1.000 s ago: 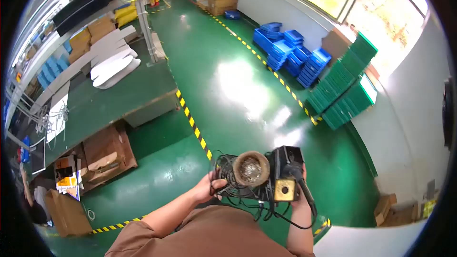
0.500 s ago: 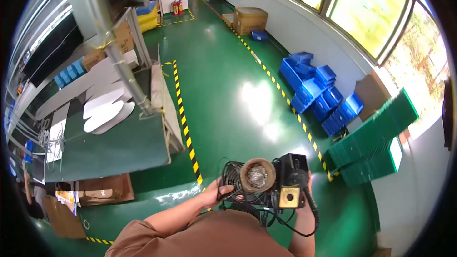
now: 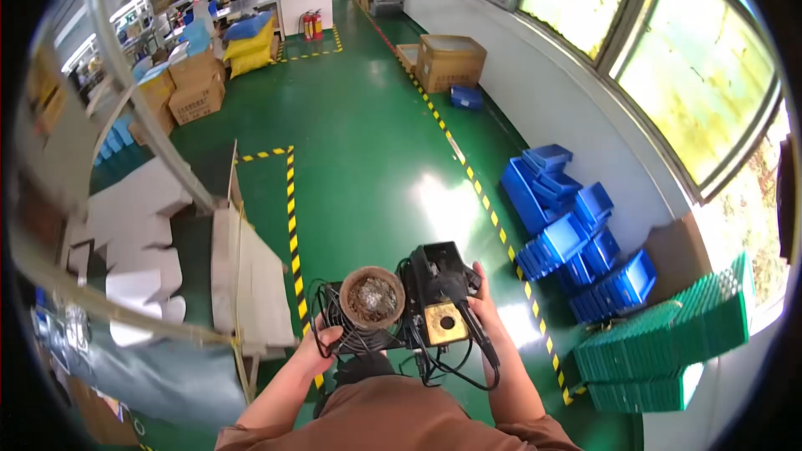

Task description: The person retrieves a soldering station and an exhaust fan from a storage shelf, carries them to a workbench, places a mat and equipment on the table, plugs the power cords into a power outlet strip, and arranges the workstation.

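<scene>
Both of my hands carry a cluster of black soldering gear in front of my body. My left hand (image 3: 316,349) grips its left end, by a black coil (image 3: 332,316). On the right, my right hand (image 3: 484,302) is closed around the edge of the black soldering iron stand (image 3: 436,271). A yellow sponge (image 3: 447,323) with a dark hole sits at the stand's near side. Between coil and stand rests a round brown bowl (image 3: 372,297) holding silvery bits. Black cables (image 3: 455,377) dangle under the stand. The undersides and some fingers are hidden.
Blue bins (image 3: 576,234) and stacked green trays (image 3: 668,342) stand along the right wall. A workbench (image 3: 175,376) with white sheets is at left. Yellow-black tape (image 3: 292,225) marks the green floor. Farther off are cardboard boxes (image 3: 451,63) and fire extinguishers (image 3: 312,25).
The view has advanced along the aisle and turned. The bench passes closer on the left. The soldering gear, still in both hands, now appears farther left in view.
</scene>
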### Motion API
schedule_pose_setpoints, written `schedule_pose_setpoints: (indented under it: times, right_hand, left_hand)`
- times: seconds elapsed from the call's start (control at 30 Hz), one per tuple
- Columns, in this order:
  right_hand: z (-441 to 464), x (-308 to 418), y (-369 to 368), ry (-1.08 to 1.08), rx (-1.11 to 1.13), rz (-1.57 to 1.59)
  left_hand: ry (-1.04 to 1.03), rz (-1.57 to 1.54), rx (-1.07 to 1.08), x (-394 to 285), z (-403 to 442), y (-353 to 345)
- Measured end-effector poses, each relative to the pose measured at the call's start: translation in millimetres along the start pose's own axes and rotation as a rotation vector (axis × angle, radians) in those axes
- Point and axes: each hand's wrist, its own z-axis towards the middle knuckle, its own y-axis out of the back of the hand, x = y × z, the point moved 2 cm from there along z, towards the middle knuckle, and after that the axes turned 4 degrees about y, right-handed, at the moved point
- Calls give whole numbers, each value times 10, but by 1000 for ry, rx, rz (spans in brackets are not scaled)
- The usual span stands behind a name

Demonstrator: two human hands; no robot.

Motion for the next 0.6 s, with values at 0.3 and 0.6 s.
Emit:
schedule_pose_setpoints:
  times: [0.3, 0.6]
  right_hand:
    - [2804, 606, 415, -37, -135, -26]
    - [6031, 1450, 831, -123, -87, -21]
  left_hand:
    - [27, 19, 30, -1285, 2746, -252]
    - [-77, -19, 63, -2389, 5740, -466]
